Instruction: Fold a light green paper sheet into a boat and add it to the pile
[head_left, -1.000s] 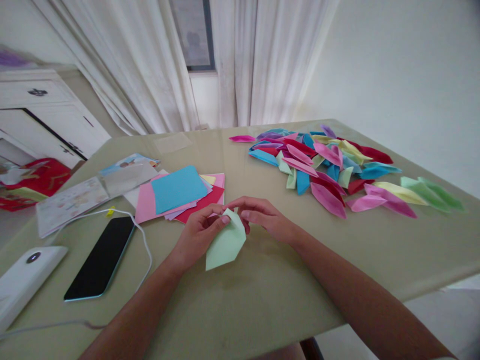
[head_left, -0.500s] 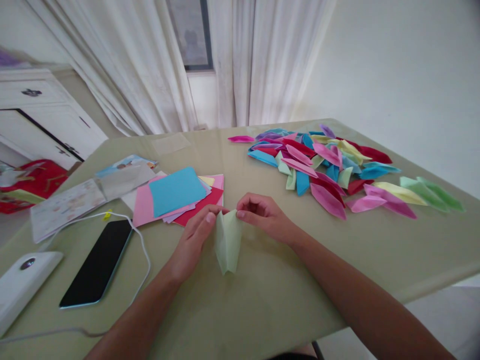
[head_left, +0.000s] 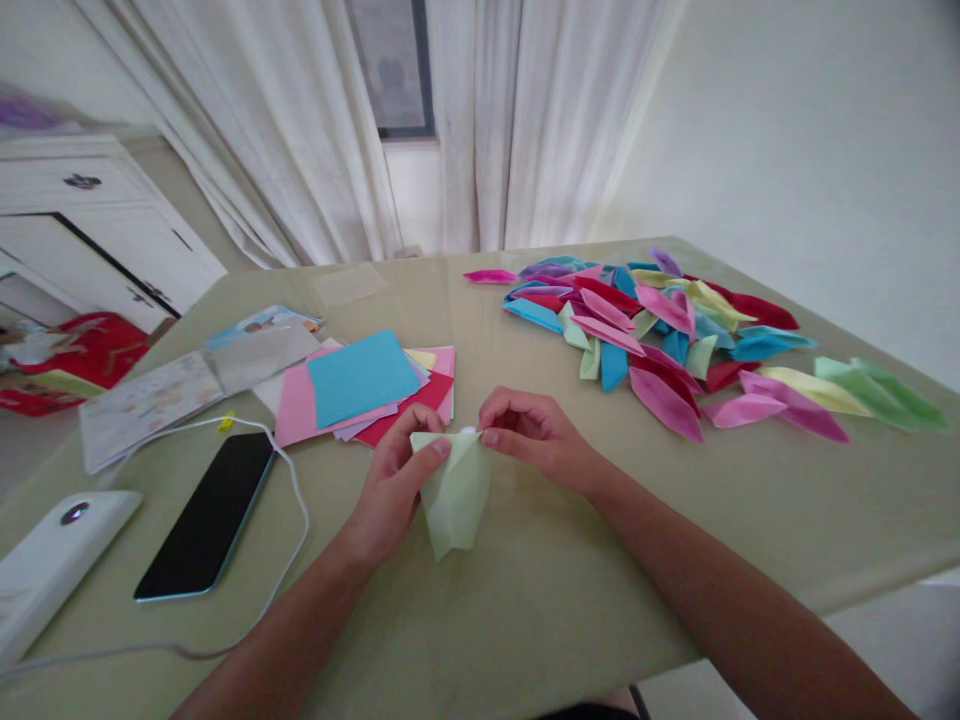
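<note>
A pale green folded paper (head_left: 455, 500) is held between my two hands above the table (head_left: 555, 620). The thumb and fingers of my left hand (head_left: 401, 478) pinch its upper left edge. At the upper right corner, my right hand (head_left: 534, 432) grips it between thumb and forefinger. Creases run down the paper's face, and its lower end hangs free. Just behind my hands lies a stack of coloured paper sheets, with a blue sheet (head_left: 365, 380) on top and a red sheet (head_left: 439, 392) sticking out.
Folded paper pieces in many colours form a pile (head_left: 622, 320) at the back right. On the left lie a black phone (head_left: 210, 515), a white device (head_left: 64, 570), a white cable (head_left: 300, 490) and a printed packet (head_left: 150, 410). Curtains (head_left: 480, 130) hang behind the table.
The green paper has opened out wider and turned its face more toward me. My left thumb now lies over its upper edge. The whole view has shifted slightly.
</note>
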